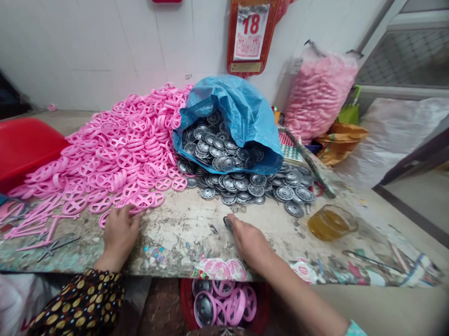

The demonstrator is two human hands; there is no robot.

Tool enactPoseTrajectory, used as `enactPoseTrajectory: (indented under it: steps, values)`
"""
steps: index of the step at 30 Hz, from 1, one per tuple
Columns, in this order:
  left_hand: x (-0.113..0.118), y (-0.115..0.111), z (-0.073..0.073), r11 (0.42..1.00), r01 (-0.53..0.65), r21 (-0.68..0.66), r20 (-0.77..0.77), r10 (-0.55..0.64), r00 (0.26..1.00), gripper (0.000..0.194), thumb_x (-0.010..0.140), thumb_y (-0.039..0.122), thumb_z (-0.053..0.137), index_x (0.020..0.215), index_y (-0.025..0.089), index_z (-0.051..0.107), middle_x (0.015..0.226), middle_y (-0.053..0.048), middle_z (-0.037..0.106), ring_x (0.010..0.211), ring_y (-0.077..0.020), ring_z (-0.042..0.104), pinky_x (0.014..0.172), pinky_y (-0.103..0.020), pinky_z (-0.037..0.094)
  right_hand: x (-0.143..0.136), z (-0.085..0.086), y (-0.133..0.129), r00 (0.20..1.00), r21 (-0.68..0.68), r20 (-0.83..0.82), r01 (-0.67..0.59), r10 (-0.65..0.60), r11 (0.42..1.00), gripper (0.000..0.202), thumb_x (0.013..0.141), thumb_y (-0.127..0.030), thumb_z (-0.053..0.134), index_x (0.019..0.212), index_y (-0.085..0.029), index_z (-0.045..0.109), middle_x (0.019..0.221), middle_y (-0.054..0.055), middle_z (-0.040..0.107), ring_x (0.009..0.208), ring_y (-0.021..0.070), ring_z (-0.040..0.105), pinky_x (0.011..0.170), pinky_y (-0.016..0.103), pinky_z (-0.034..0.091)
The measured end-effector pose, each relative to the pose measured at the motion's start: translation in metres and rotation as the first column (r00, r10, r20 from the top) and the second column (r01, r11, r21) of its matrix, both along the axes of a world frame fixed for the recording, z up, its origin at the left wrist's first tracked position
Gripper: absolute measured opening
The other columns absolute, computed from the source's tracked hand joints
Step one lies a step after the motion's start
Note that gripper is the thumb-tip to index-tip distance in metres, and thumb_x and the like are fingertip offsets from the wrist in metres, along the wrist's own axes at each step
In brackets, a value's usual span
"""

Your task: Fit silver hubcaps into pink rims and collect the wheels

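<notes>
At the near edge of a large heap of pink plastic wheels (127, 160), my left hand (121, 233) has its fingers bent over a pink spoked wheel and appears to grip it. The fingertips are partly hidden. My right hand (248, 242) is over the middle of the table, its thumb and fingers pinching a small dark grey disc (227, 222), seen nearly edge-on. Beyond it, ridged grey discs (242, 184) spill out of a blue plastic bag (246, 111). Below the table edge, a red basin (187, 306) holds pink wheels, some with grey discs fitted inside.
Round printed stickers (222, 269) lie at the table's front edge. A glass of yellowish liquid (330, 222) stands on the right. Pink rods (37, 223) and a red scoop-like container (20, 150) are on the left. A bag of pink parts (320, 95) stands behind.
</notes>
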State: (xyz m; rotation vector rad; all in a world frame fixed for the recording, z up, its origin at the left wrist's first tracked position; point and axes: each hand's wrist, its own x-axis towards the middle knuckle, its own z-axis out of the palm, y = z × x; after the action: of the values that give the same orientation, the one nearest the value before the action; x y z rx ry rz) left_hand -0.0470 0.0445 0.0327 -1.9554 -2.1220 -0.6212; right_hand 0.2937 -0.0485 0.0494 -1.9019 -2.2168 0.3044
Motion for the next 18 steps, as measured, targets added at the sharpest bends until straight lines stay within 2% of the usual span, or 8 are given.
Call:
enactPoseTrajectory:
  steps: [2,4,7,10,13,15,18]
  values:
    - [0.004,0.008,0.006,0.994,-0.11,-0.019,0.048,0.11,0.993,0.054,0.082,0.055,0.041,0.106,0.011,0.061,0.091,-0.015,0.06,0.092,-0.0313,0.055,0.079,-0.039,0.044,0.007,-0.007,0.002,0.992,0.051,-0.119,0.051,-0.045,0.997,0.042,0.092,-0.015,0.033,0.133,-0.016,0.044,0.112,0.013,0.065,0.097,0.0224,0.063,0.082,0.031,0.045]
    - [0.008,0.016,0.014,0.969,-0.228,-0.097,0.102,0.237,0.966,0.063,0.077,0.063,0.041,0.105,0.011,0.064,0.09,-0.017,0.06,0.093,-0.0355,0.055,0.078,-0.043,0.044,0.01,-0.012,0.003,0.978,0.087,-0.201,0.077,-0.058,0.993,0.038,0.094,-0.02,0.034,0.129,-0.018,0.048,0.114,0.012,0.065,0.099,0.0222,0.063,0.083,0.03,0.046]
    - [0.012,0.026,0.023,0.927,-0.307,-0.215,0.132,0.339,0.932,0.058,0.073,0.062,0.045,0.1,0.017,0.069,0.094,-0.019,0.059,0.096,-0.0393,0.053,0.076,-0.045,0.044,0.009,-0.016,0.004,0.968,0.111,-0.242,0.101,-0.072,0.989,0.035,0.094,-0.025,0.039,0.126,-0.021,0.052,0.111,0.009,0.066,0.098,0.0223,0.063,0.082,0.03,0.047]
    - [0.016,0.029,0.026,0.918,-0.309,-0.247,0.128,0.347,0.929,0.046,0.074,0.051,0.047,0.099,0.02,0.071,0.096,-0.018,0.058,0.096,-0.038,0.053,0.077,-0.045,0.043,0.009,-0.015,0.005,0.974,0.152,-0.213,0.111,-0.077,0.982,0.034,0.093,-0.025,0.041,0.124,-0.022,0.054,0.105,0.009,0.067,0.097,0.0232,0.062,0.082,0.032,0.046]
    - [0.023,0.026,0.025,0.916,-0.317,-0.246,0.114,0.352,0.929,0.046,0.073,0.051,0.048,0.099,0.022,0.071,0.102,-0.018,0.054,0.098,-0.039,0.05,0.078,-0.046,0.042,0.014,-0.017,0.007,0.972,0.21,-0.212,0.15,-0.105,0.966,0.033,0.091,-0.025,0.044,0.12,-0.019,0.057,0.101,0.011,0.063,0.095,0.0238,0.06,0.081,0.033,0.046]
    - [0.029,0.022,0.024,0.92,-0.315,-0.234,0.079,0.341,0.937,0.047,0.072,0.054,0.049,0.099,0.024,0.072,0.105,-0.018,0.051,0.1,-0.0394,0.048,0.079,-0.048,0.041,0.019,-0.021,0.008,0.954,0.221,-0.275,0.187,-0.123,0.957,0.032,0.089,-0.026,0.045,0.117,-0.019,0.058,0.101,0.011,0.061,0.092,0.0228,0.059,0.08,0.033,0.046]
    - [0.037,0.019,0.02,0.938,-0.289,-0.191,-0.012,0.293,0.956,0.042,0.076,0.049,0.046,0.096,0.024,0.073,0.108,-0.017,0.05,0.104,-0.0387,0.044,0.084,-0.049,0.038,0.025,-0.029,0.011,0.898,0.205,-0.427,0.213,-0.109,0.955,0.031,0.086,-0.026,0.047,0.114,-0.019,0.058,0.106,0.009,0.061,0.097,0.0218,0.057,0.085,0.034,0.045]
